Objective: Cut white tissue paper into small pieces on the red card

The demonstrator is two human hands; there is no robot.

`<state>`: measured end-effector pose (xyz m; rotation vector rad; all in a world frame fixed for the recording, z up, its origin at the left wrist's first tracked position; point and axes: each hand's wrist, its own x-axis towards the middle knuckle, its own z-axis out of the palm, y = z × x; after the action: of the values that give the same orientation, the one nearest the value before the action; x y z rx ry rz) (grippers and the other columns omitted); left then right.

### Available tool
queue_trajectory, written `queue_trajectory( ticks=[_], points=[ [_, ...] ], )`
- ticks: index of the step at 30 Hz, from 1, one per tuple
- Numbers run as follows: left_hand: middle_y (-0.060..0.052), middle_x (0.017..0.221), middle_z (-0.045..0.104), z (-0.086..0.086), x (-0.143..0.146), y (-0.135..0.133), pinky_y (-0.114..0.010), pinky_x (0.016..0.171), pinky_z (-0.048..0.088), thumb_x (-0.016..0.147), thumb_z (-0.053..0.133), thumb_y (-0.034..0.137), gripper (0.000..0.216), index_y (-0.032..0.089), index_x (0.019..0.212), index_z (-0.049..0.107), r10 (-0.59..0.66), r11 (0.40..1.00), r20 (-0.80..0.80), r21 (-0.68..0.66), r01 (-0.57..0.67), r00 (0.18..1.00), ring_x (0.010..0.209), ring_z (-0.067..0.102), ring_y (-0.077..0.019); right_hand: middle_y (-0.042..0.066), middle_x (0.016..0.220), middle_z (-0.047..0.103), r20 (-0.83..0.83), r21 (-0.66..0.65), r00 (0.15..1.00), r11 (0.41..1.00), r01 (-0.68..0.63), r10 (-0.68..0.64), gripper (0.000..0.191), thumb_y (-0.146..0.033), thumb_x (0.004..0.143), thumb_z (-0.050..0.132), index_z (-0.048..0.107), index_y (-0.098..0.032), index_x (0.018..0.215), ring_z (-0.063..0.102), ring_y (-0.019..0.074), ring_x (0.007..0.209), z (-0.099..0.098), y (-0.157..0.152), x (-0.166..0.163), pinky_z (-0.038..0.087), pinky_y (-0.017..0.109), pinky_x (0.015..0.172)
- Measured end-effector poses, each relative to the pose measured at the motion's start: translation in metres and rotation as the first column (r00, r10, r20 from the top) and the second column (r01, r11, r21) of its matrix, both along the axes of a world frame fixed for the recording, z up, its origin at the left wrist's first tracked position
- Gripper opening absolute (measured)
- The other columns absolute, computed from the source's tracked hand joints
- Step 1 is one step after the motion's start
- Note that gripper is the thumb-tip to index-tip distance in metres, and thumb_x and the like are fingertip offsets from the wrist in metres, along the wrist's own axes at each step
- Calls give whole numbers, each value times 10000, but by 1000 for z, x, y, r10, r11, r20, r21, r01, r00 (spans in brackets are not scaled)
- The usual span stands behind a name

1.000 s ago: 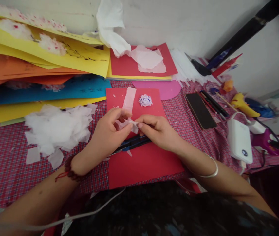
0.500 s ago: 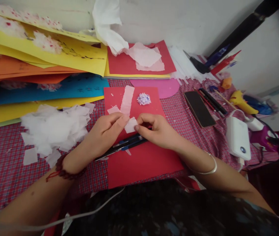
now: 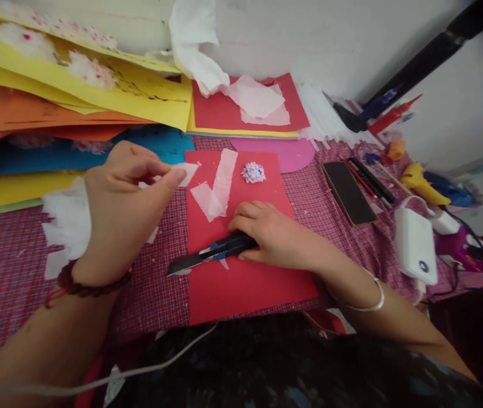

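My left hand (image 3: 120,212) is raised over the checked cloth, its fingers pinched on a small white tissue piece (image 3: 186,171). My right hand (image 3: 269,232) rests on the red card sheet (image 3: 245,283), fingers curled over the handle of a blue-and-black utility knife (image 3: 207,255) whose blade points left. Strips of white tissue (image 3: 218,187) lie on the red card above the knife. A small white-and-blue paper ball (image 3: 253,172) sits near the card's far edge.
A heap of white tissue pieces (image 3: 69,221) lies left. Stacked yellow, orange and blue card sheets (image 3: 75,107) fill the back left. A phone (image 3: 349,192), pens (image 3: 371,178), a white power bank (image 3: 415,243) and a yellow glue gun (image 3: 422,181) lie right.
My left hand lifted away to the left with a small tissue piece. My right hand let go of the tissue and dropped onto the knife. A tissue strip now lies on the card.
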<state>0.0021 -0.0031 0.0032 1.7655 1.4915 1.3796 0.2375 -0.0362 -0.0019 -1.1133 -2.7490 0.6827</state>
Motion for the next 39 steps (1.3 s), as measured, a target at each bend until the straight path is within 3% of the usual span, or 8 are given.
queue_trajectory(
  ticks=[2, 4, 7, 9, 13, 16, 27, 39],
  points=[
    [41, 710, 549, 2, -6, 6, -288, 693, 404, 804, 748, 194, 164, 194, 677, 645, 12, 988, 320, -150, 38, 947, 697, 487, -101, 96, 1011, 591, 13, -6, 1000, 1000, -14, 14, 143, -210, 858, 674, 622, -155, 980, 532, 225, 922, -1, 0, 0, 414, 359, 845],
    [52, 636, 540, 1, -9, 12, -255, 632, 423, 803, 720, 129, 201, 190, 641, 617, 73, 945, 618, -295, 144, 783, 617, 472, -79, 87, 979, 591, -49, -67, 999, 998, 16, -19, 115, -194, 867, 642, 596, -158, 966, 538, 212, 881, -2, 1, 1, 426, 341, 802],
    [45, 628, 571, -3, -7, 18, -207, 535, 441, 828, 679, 119, 184, 189, 677, 602, 226, 859, 816, -424, 285, 532, 582, 527, -70, 51, 886, 592, -253, -297, 951, 950, 97, -176, 115, -276, 924, 573, 545, -176, 972, 550, 174, 764, -1, 2, 4, 438, 300, 688],
    [37, 618, 593, -6, -4, 19, -186, 513, 460, 825, 672, 108, 161, 182, 706, 594, 303, 818, 842, -470, 332, 445, 581, 573, -73, 31, 840, 607, -389, -544, 863, 837, 67, -322, 181, -361, 998, 462, 520, -190, 1006, 584, 157, 718, -1, 1, 5, 462, 286, 651],
    [12, 636, 650, -10, 0, 18, -173, 534, 494, 825, 650, 92, 122, 162, 740, 598, 332, 787, 859, -480, 388, 391, 585, 624, -79, 38, 913, 668, -415, -866, 720, 485, -124, -556, 283, -451, 1006, 456, 504, -201, 1128, 668, 141, 685, -5, -5, 3, 510, 256, 599],
    [-25, 694, 703, -11, 2, 16, -213, 606, 539, 855, 595, 92, 101, 150, 774, 611, 320, 785, 873, -462, 412, 369, 622, 660, -104, 40, 898, 680, -419, -897, 690, 385, -215, -591, 334, -462, 981, 515, 522, -178, 1156, 681, 132, 667, -10, -6, -1, 513, 240, 597],
    [-54, 735, 724, -11, 4, 16, -265, 701, 550, 860, 602, 127, 60, 142, 804, 617, 324, 780, 876, -460, 423, 356, 700, 683, -140, 36, 882, 689, -397, -910, 686, 359, -207, -611, 301, -437, 983, 537, 538, -180, 1140, 690, 129, 660, -14, -7, -3, 511, 230, 586],
    [-30, 841, 728, -18, 5, 11, -268, 742, 524, 795, 696, 123, 57, 148, 837, 668, 231, 779, 896, -405, 480, 380, 727, 652, -121, 39, 876, 677, -444, -886, 622, 420, -197, -645, 339, -474, 955, 574, 533, -173, 1103, 687, 124, 644, -18, -4, -5, 511, 220, 576]
  ],
)
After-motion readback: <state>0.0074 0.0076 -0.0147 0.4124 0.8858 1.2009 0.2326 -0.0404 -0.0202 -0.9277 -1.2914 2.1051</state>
